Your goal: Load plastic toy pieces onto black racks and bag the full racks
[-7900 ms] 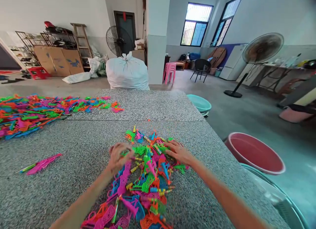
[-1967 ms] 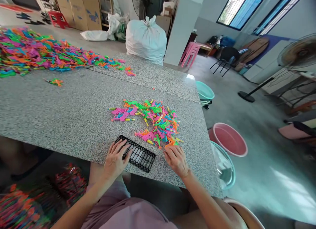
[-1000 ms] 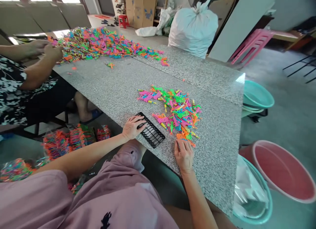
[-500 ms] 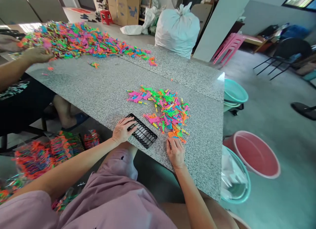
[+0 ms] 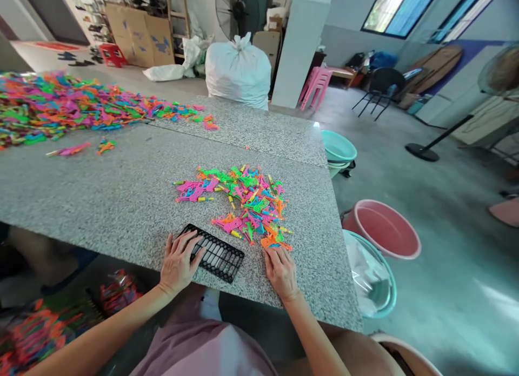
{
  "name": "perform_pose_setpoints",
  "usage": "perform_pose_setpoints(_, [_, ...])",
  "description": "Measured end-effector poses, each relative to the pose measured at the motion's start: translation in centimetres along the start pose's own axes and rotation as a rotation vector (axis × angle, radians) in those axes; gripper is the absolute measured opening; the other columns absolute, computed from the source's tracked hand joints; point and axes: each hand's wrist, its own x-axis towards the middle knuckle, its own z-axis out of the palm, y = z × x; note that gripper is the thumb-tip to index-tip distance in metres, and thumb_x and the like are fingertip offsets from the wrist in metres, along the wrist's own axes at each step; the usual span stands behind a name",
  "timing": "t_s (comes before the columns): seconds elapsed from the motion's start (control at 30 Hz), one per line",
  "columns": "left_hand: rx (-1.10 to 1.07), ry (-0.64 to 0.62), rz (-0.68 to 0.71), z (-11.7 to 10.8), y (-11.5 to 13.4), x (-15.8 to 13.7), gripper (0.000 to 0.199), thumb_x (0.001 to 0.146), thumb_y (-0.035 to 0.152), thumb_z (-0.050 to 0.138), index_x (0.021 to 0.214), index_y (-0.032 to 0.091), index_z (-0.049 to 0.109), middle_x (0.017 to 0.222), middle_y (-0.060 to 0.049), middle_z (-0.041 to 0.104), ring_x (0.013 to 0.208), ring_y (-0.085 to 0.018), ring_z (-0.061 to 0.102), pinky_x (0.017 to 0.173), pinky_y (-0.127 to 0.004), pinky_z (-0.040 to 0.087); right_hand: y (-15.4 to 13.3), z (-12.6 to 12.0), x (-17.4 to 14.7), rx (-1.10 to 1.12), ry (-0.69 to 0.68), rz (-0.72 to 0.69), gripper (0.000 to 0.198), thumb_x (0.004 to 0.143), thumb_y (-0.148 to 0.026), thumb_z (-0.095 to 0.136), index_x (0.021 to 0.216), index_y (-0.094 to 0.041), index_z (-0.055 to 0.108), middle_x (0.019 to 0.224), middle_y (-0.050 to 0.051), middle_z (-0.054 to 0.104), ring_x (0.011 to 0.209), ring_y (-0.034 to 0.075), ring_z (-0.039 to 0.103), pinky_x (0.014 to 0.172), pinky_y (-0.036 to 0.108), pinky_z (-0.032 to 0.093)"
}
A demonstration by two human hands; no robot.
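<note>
My left hand (image 5: 178,260) lies over the left end of a black plastic rack (image 5: 221,261), fingers spread and resting on it. The rack is a flat grid of long slots near the table's front edge. To its right, my right hand (image 5: 280,270) has its fingers bent together at an orange plastic toy (image 5: 269,241); the fingertips are partly hidden. That toy lies at the near edge of a small pile of bright plastic toys (image 5: 247,197) in pink, green, orange and blue, some with yellow ends. They look like small toy guns.
A much larger heap of similar toys (image 5: 73,103) covers the table's far left. Two loose toys (image 5: 73,150) lie in front of it. A tied white sack (image 5: 238,71) stands behind the speckled table (image 5: 133,187). A pink tub (image 5: 385,230) and teal basins (image 5: 339,145) stand right of the table.
My view has swung right and up, so the co-worker's hands are out of sight. My right hand stays at the same orange toy, and my left hand is still on the rack.
</note>
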Motion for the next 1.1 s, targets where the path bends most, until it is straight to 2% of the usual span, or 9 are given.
perform_pose_setpoints(0.13, [0.014,-0.045,0.043,0.0,0.0,-0.2,0.037,0.1,0.042,0.044,0.123,0.019,0.062,0.125,-0.014,0.066,0.118,-0.031,0.059,0.117,-0.058,0.024,-0.2,-0.2,-0.2,-0.03,-0.007,0.019,0.015,0.096,-0.012,0.055,0.105,-0.019,0.066,0.085,0.006,0.07,0.079,0.019,0.066,0.078,0.034,0.056])
perform_pose_setpoints(0.27, [0.0,-0.11,0.05,0.1,0.0,-0.6,0.041,0.1,0.044,0.043,0.132,0.021,0.056,0.131,-0.014,0.062,0.121,-0.031,0.057,0.119,-0.058,0.02,-0.3,-0.5,-0.8,-0.077,-0.064,0.058,0.018,0.096,-0.016,0.058,0.111,-0.02,0.066,0.091,0.007,0.072,0.084,0.02,0.068,0.08,0.035,0.057])
perform_pose_setpoints(0.43, [-0.022,-0.161,0.079,-0.1,-0.1,-0.7,0.055,0.099,0.042,0.044,0.151,0.024,0.037,0.141,-0.014,0.057,0.125,-0.031,0.056,0.112,-0.049,0.032,-0.4,-0.9,-1.0,-0.155,-0.14,0.138,0.015,0.098,-0.021,0.055,0.109,-0.021,0.066,0.089,0.007,0.071,0.082,0.02,0.068,0.08,0.036,0.057])
perform_pose_setpoints(0.6, [-0.057,-0.197,0.198,-0.3,-0.7,-0.7,0.066,0.099,0.043,0.041,0.159,0.021,0.022,0.143,-0.015,0.057,0.122,-0.031,0.058,0.098,-0.042,0.039,-1.1,-0.9,-0.3,-0.256,-0.141,0.102,0.013,0.099,-0.02,0.055,0.106,-0.019,0.066,0.087,0.007,0.072,0.079,0.019,0.068,0.076,0.033,0.057])
perform_pose_setpoints(0.7, [-0.09,-0.199,0.266,-0.2,-1.2,-0.7,0.067,0.098,0.043,0.041,0.158,0.02,0.023,0.145,-0.016,0.055,0.125,-0.031,0.056,0.102,-0.043,0.037,-1.6,-0.7,-0.2,-0.329,-0.138,0.056,0.013,0.098,-0.019,0.057,0.107,-0.018,0.066,0.088,0.007,0.072,0.081,0.019,0.069,0.077,0.032,0.057])
perform_pose_setpoints(0.87, [-0.13,-0.198,0.277,-0.2,-1.2,-0.9,0.063,0.097,0.041,0.046,0.154,0.018,0.033,0.15,-0.018,0.049,0.137,-0.036,0.045,0.117,-0.056,0.021,-1.8,-0.8,-0.6,-0.364,-0.181,-0.006,0.013,0.098,-0.02,0.057,0.105,-0.018,0.068,0.088,0.007,0.072,0.081,0.018,0.068,0.076,0.031,0.055])
perform_pose_setpoints(1.0, [-0.107,-0.202,0.212,0.0,-0.9,-1.2,0.051,0.099,0.041,0.046,0.144,0.016,0.047,0.151,-0.019,0.045,0.14,-0.036,0.041,0.116,-0.057,0.029,-2.0,-0.2,0.2,-0.322,-0.161,-0.081,0.013,0.099,-0.018,0.054,0.102,-0.018,0.067,0.087,0.007,0.07,0.079,0.017,0.065,0.075,0.031,0.054])
perform_pose_setpoints(1.1, [-0.09,-0.142,0.189,0.1,-0.8,-1.1,0.05,0.099,0.044,0.045,0.14,0.015,0.049,0.148,-0.02,0.047,0.139,-0.037,0.042,0.113,-0.056,0.034,-3.0,1.1,2.2,-0.287,-0.17,-0.036,0.016,0.101,-0.019,0.051,0.102,-0.017,0.066,0.091,0.008,0.068,0.083,0.018,0.063,0.077,0.031,0.053])
